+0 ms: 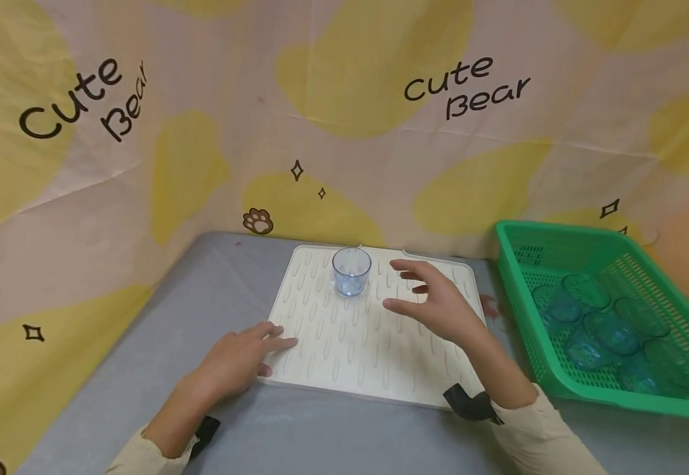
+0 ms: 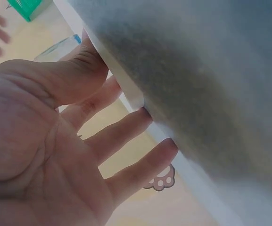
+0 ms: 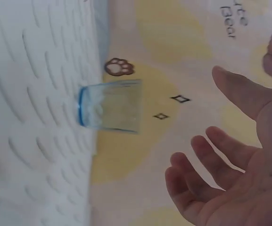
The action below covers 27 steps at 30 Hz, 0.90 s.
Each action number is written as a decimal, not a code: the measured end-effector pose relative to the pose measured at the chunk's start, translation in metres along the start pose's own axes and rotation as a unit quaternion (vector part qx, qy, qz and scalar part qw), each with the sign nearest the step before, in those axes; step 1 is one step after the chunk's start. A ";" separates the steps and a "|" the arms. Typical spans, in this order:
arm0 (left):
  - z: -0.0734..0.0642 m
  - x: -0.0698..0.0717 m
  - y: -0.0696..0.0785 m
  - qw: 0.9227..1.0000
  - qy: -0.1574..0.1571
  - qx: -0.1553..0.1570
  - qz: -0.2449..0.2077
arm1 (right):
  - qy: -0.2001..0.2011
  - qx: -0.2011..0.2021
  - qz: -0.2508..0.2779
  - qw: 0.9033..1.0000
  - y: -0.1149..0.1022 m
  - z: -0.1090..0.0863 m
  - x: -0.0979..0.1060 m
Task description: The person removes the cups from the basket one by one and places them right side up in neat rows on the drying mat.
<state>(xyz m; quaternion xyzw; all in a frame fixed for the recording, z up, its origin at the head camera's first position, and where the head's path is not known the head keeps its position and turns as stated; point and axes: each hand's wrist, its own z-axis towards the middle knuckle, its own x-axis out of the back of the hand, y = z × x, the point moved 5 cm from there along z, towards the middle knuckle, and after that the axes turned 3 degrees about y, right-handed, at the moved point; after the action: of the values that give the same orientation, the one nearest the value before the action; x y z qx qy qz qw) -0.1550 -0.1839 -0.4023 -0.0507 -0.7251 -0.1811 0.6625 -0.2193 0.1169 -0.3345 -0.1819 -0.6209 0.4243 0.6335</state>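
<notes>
Glass (image 1: pixel 352 272), pale blue: one, upright on white mat (image 1: pixel 332 373), 11 o'clock.
Right hand (image 1: pixel 439 307), half-spread, empty, at its 4 o'clock; left hand (image 1: pixel 237 359), fingers extended, only touching mat's 9 o'clock edge. I judge glass-handling underway, pickup or release unclear; next move calls for a steady mat.

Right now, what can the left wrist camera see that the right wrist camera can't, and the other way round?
Only the left wrist view shows the green basket, just a corner.
Only the right wrist view shows the diamond stars and the word Bear.
Both share the white mat, the glass, a paw print and the right hand.
</notes>
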 end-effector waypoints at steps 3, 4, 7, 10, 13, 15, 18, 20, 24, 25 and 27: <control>0.000 0.001 0.000 1.000 0.006 -0.001 0.006 | 0.016 0.002 -0.036 0.999 -0.003 -0.023 0.021; -0.001 0.001 0.000 1.000 0.007 -0.001 0.007 | 0.021 0.000 -0.048 0.999 -0.002 -0.031 0.027; 0.000 0.000 0.000 1.000 0.007 -0.002 0.008 | 0.035 -0.010 -0.083 0.996 0.005 -0.052 0.048; 0.001 -0.002 0.002 1.000 0.009 -0.008 0.003 | 0.057 -0.022 -0.123 0.991 0.019 -0.072 0.074; 0.002 -0.003 0.004 1.000 0.014 -0.018 0.007 | 0.078 -0.048 -0.158 0.983 0.039 -0.089 0.106; 0.002 -0.003 0.005 0.999 0.019 -0.023 0.012 | 0.096 -0.069 -0.170 0.978 0.054 -0.097 0.127; 0.002 -0.003 0.005 0.999 0.023 -0.025 0.021 | 0.109 -0.103 -0.179 0.972 0.075 -0.103 0.153; 0.002 -0.003 0.005 0.999 0.022 -0.027 0.026 | 0.116 -0.118 -0.187 0.968 0.086 -0.106 0.165; 0.001 -0.002 0.007 0.999 0.024 -0.033 0.031 | 0.131 -0.128 -0.194 0.964 0.102 -0.112 0.180; 0.000 -0.002 0.007 0.999 0.025 -0.033 0.032 | 0.134 -0.128 -0.197 0.963 0.105 -0.113 0.183; -0.001 -0.001 0.007 0.998 0.028 -0.035 0.034 | 0.137 -0.121 -0.203 0.962 0.109 -0.113 0.186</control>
<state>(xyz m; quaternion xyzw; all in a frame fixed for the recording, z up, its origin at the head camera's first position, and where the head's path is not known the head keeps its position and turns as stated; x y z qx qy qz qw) -0.1523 -0.1778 -0.4016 -0.0929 -0.6977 -0.1849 0.6859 -0.1716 0.3552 -0.3181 -0.1836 -0.5984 0.1799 0.7589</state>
